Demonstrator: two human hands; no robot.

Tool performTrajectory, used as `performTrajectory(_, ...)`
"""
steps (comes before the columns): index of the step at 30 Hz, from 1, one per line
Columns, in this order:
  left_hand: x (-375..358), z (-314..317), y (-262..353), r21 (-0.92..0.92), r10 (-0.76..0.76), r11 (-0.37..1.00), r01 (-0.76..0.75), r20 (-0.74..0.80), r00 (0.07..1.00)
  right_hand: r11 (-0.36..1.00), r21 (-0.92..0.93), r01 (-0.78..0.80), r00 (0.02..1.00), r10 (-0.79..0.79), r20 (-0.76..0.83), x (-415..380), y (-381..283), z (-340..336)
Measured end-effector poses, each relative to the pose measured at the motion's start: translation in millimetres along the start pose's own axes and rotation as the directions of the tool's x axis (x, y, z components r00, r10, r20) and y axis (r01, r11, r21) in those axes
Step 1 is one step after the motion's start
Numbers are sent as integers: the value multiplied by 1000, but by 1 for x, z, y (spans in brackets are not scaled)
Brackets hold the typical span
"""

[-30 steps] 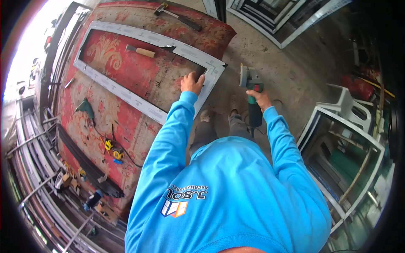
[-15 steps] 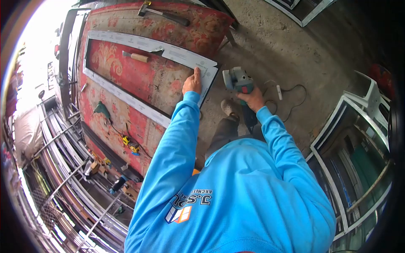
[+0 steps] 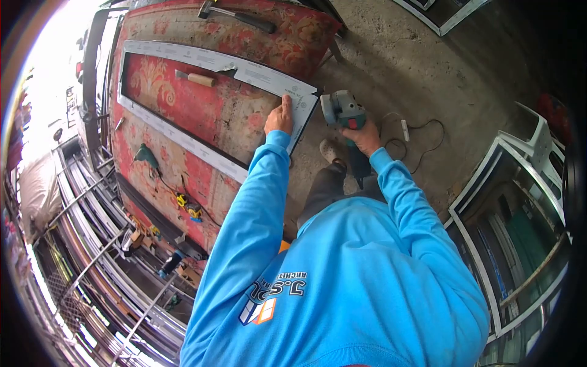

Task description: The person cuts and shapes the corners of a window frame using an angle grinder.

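A long rectangular window frame (image 3: pixel 177 136), covered in printed white film, lies on the worktable. At its near right end, my left hand (image 3: pixel 279 117) grips the end bar, index finger stretched along the top and the other fingers curled at the inner edge. My right hand (image 3: pixel 365 137) is wrapped round the body of a green and grey angle grinder (image 3: pixel 350 110). The grinder's head points up and left, just beside the frame's corner, with a small gap seen between them. Its disc is mostly hidden by the head and guard.
On the red patterned cloth of the table (image 3: pixel 238 131) lie a hammer (image 3: pixel 238 17), a wooden-handled chisel (image 3: pixel 197 79), a green drill (image 3: pixel 147 156) and a yellow tape measure (image 3: pixel 192 209). A power cord (image 3: pixel 428 129) trails over the floor. Metal profiles (image 3: pixel 92 244) fill a rack at left; framed panels (image 3: pixel 489 257) lean at right.
The grinder has turned slightly in my right hand and risen a little, its head shifting up toward the frame's corner. My left hand stays at the same end of the frame.
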State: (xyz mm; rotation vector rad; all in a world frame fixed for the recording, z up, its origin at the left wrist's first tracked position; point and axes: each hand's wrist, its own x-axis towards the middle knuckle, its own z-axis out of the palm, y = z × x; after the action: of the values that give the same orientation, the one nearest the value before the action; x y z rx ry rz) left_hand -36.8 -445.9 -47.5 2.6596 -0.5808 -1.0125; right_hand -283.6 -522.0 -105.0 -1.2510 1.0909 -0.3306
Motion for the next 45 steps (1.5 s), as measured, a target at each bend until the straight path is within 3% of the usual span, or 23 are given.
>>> performTrajectory(37, -2, -3, 4, 28, 25, 999, -26, 9, 1000, 999, -9, -45, 997, 45, 55, 13, -2, -6)
performTrajectory(40, -3, -4, 5, 18, 27, 999, -27, 15, 1000, 994, -54, -93, 992, 97, 78, 14, 7, -10)
performTrajectory(42, -2, -4, 6, 11, 29, 1000, -29, 13, 999, 987, -143, -71, 996, 79, 46, 12, 8, -12)
performTrajectory(45, -2, -3, 3, 16, 26, 1000, -26, 2, 1000, 991, -131, -38, 999, 43, 33, 6, 6, -13)
